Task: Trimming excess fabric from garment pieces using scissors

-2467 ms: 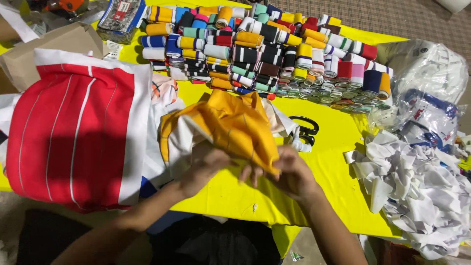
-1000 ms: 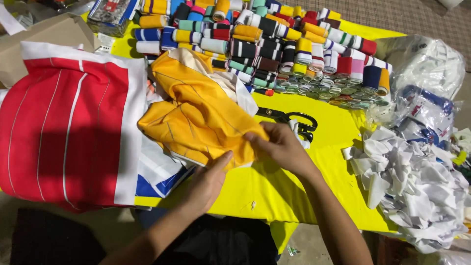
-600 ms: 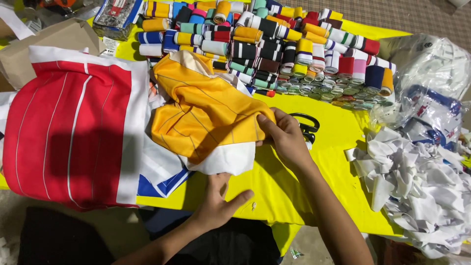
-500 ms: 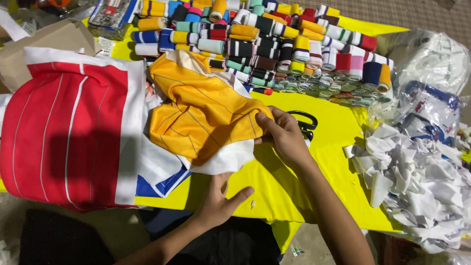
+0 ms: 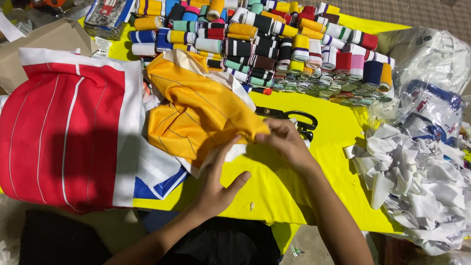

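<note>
Left hand [image 5: 216,179] lies palm-down with fingers spread loosely on the lower edge of the orange fabric piece [image 5: 196,110], closed on nothing; right hand [image 5: 284,142] pinches the same fabric's right corner between thumb and fingertips. The orange fabric sits crumpled on the yellow table cover [image 5: 274,186], overlapping a white-and-blue cloth [image 5: 157,176], just right of the red striped panel [image 5: 59,132]. Black scissors [image 5: 294,118] lie just beyond the right hand, rows of striped ribbed trim rolls [image 5: 274,44] behind, white fabric scraps [image 5: 417,186] at far right
</note>
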